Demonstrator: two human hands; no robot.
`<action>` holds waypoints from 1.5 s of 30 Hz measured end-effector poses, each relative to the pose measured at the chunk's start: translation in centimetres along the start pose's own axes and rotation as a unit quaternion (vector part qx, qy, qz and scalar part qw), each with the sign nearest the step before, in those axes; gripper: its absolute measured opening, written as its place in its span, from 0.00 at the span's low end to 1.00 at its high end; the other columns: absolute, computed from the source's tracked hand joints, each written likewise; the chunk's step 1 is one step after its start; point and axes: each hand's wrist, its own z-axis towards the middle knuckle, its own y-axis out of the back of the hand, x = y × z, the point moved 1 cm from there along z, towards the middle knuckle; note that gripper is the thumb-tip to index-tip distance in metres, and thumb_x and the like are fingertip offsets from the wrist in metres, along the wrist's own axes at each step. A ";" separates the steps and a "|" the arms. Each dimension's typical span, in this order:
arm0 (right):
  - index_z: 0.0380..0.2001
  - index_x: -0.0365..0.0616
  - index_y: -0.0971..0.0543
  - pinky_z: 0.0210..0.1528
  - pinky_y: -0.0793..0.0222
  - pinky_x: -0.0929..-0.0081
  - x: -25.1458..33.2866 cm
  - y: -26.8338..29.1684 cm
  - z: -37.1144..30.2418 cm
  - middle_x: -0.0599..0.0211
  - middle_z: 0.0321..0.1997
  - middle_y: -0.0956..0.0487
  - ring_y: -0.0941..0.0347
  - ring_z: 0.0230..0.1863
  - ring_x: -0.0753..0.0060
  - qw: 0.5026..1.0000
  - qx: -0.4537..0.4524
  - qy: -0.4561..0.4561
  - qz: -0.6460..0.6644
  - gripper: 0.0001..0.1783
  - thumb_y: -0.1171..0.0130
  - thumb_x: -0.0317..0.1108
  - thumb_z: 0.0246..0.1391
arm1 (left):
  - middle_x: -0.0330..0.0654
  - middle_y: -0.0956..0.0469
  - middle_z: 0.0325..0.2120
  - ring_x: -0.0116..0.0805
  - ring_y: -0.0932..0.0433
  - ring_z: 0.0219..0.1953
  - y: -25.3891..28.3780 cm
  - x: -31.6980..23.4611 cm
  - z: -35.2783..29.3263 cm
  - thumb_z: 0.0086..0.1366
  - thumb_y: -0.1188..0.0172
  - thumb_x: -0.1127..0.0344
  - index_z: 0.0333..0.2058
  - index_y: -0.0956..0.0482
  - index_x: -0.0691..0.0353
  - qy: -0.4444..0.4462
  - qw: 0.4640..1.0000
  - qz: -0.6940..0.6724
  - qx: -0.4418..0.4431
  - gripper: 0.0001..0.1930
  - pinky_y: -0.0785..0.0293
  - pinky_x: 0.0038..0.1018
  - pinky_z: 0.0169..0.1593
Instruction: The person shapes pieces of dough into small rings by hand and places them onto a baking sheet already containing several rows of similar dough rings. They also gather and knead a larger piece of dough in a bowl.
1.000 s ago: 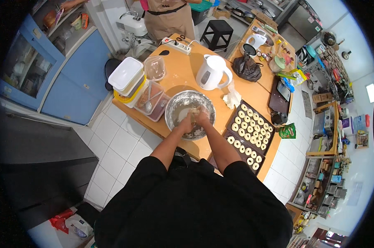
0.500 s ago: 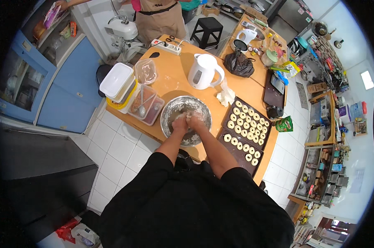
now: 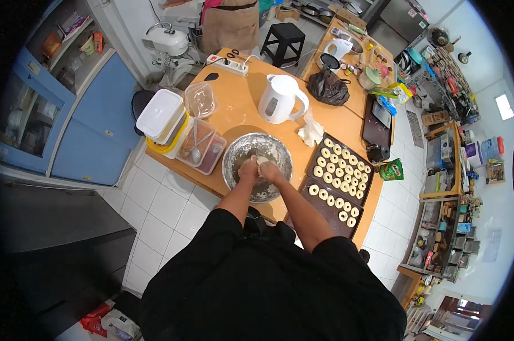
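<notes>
A metal mixing bowl, its inside smeared with flour and dough, stands at the near edge of the wooden table. Both my hands are inside it, close together. My left hand and my right hand have curled fingers around a pale lump of dough, of which only a small part shows between them. To the right of the bowl, two dark baking trays carry several rows of ring-shaped dough pieces.
Left of the bowl are plastic containers, one with a spoon, and stacked white tubs. Beyond stand a white electric kettle, a crumpled cloth, a black plastic bag and a power strip. A person in an apron stands across the table.
The person opposite has moved right, and their arm no longer reaches into the cabinet shelf. My hands stay in the bowl with the dough, shifting only slightly.
</notes>
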 end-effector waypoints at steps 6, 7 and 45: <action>0.40 0.34 0.24 0.48 0.33 0.67 0.5 1.8 -1.8 0.43 0.40 0.22 0.25 0.45 0.54 0.962 -0.131 -0.122 0.206 0.25 0.50 0.47 0.50 | 0.53 0.24 0.41 0.56 0.26 0.46 0.8 0.1 -0.5 0.60 0.49 0.60 0.49 0.36 0.58 0.059 0.993 -0.098 0.007 0.19 0.30 0.46 0.47; 0.40 0.34 0.24 0.48 0.33 0.67 0.7 2.1 -1.7 0.43 0.40 0.22 0.25 0.45 0.54 0.962 -0.131 -0.120 0.206 0.25 0.50 0.47 0.50 | 0.53 0.25 0.43 0.56 0.27 0.47 1.1 0.1 -0.6 0.60 0.49 0.62 0.51 0.37 0.55 0.063 0.992 -0.104 0.011 0.20 0.31 0.46 0.48; 0.36 0.45 0.28 0.36 0.27 0.68 0.3 2.2 -6.4 0.68 0.36 0.26 0.28 0.38 0.74 0.746 -0.066 -0.198 0.632 0.16 0.51 0.47 0.60 | 0.54 0.24 0.43 0.53 0.26 0.46 0.9 1.7 0.1 0.56 0.43 0.54 0.49 0.28 0.56 0.028 0.971 -0.231 -0.056 0.23 0.30 0.40 0.49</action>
